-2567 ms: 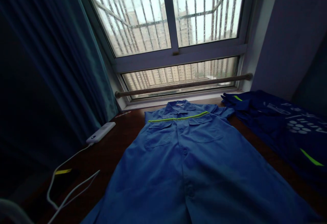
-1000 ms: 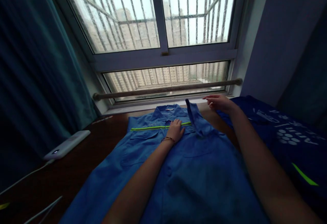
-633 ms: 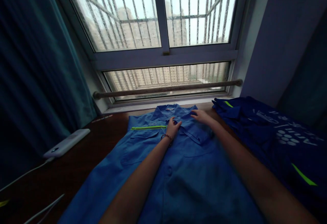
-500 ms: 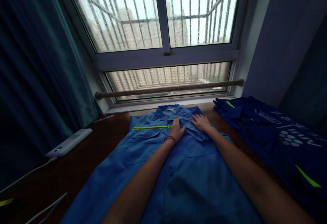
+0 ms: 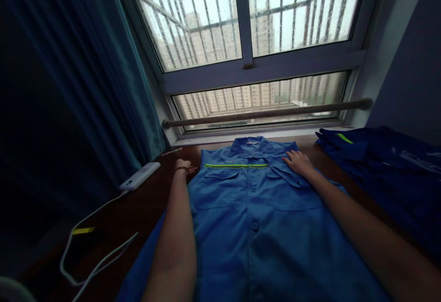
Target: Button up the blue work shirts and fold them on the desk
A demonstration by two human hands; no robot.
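Observation:
A blue work shirt (image 5: 223,194) lies front up, its collar toward the window. It has a yellow-green stripe across the chest, buttons down the middle and chest pockets. My right hand (image 5: 299,162) rests flat with fingers spread on the folded cloth at the shirt's upper right. Just beyond the shirt's left edge, my left hand (image 5: 184,166) hovers over or rests on the dark wood surface. Its fingers point right, toward the shirt, and look partly stretched out, with nothing visible in them. A thin bracelet circles the left wrist.
A darker blue garment (image 5: 365,169) lies folded to the right. On the left are a white power bank (image 5: 140,176), a white cable (image 5: 99,267) and a yellow strip (image 5: 83,231). A curtain (image 5: 113,77) hangs at left; a rail (image 5: 268,114) crosses the window.
My left hand has moved left, off the shirt's chest to beyond its left edge. My right hand stays on the upper right cloth. The view has swung left.

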